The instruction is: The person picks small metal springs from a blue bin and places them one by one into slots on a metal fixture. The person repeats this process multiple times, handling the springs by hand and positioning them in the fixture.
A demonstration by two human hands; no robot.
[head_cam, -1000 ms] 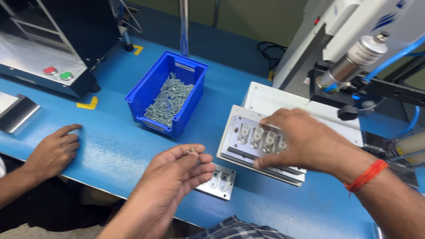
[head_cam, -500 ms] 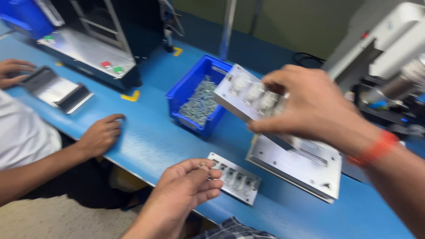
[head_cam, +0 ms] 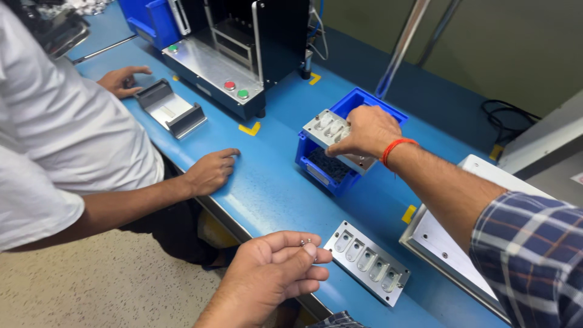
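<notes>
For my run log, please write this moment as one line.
right hand: holds metal fixture plate over blue bin | left hand: pinches small metal part | slotted plate: on table

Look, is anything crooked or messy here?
The right hand holds a metal tray tilted over the blue bin, not flat. The other tray lies close to the table edge. Nothing looks spilled or broken.
</notes>
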